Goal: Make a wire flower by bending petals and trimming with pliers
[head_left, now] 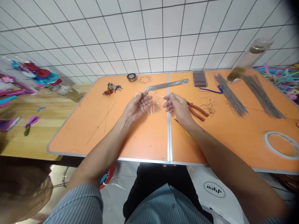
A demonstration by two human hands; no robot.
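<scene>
A thin silvery wire (151,109) bent into a ring of petal-like loops hangs between my two hands above the orange table. My left hand (137,107), palm turned up and fingers curled, holds the looped wire at its left side. On the right, my right hand (178,109) pinches near the wire's other side, thumb against fingers. Red-handled pliers (198,112) lie just beyond my right wrist. Beneath that hand a yellow-handled tool (188,134) is mostly covered. Behind the hands lies a bundle of straight wires (167,84).
A tape roll (132,77) and a small brown figure (112,89) stand at the back left. Rightward are tangled wire loops (209,105), grey wire bundles (231,95), a glass bottle (245,62) and a white ring (281,144). A metal seam (169,133) divides the tabletop.
</scene>
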